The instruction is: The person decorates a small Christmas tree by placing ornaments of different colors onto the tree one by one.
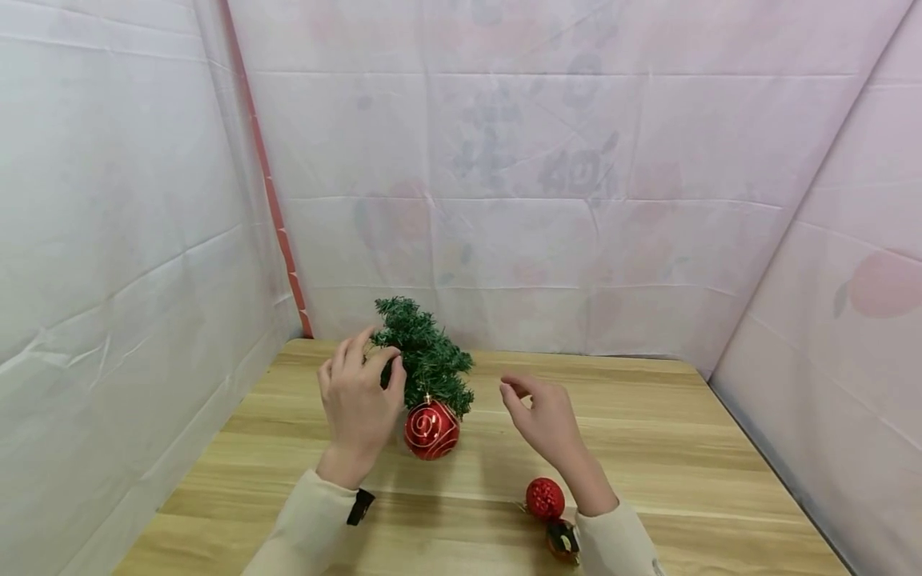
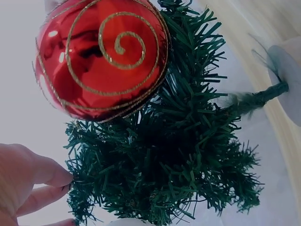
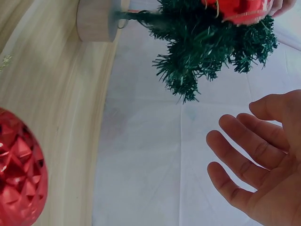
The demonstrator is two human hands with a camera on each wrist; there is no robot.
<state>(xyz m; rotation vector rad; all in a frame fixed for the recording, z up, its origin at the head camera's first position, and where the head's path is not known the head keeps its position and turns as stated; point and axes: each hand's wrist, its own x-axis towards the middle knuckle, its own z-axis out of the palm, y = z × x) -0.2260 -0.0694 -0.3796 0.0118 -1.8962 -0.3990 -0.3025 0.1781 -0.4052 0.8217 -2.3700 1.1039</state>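
A small green artificial Christmas tree (image 1: pixel 425 352) stands on the table, leaning to the left in the head view. From its front hangs a shiny red Christmas bauble (image 1: pixel 432 430) with gold glitter swirls. My left hand (image 1: pixel 360 392) is at the tree's left side. In the left wrist view its thumb and finger pinch the tip of a branch (image 2: pixel 77 181). To the right of the tree, apart from it, my right hand (image 1: pixel 543 416) is raised over the table. Its fingers (image 3: pixel 240 160) are loosely bent and hold nothing. The tree's round pale base (image 3: pixel 98 20) shows in the right wrist view.
On the wooden table (image 1: pixel 670 448), a red faceted bauble (image 1: pixel 545 499) lies below my right wrist. Against it is a dark and reddish bauble (image 1: pixel 562 538), partly hidden by the sleeve. White cloth walls (image 1: pixel 533 240) enclose the table at the back and sides.
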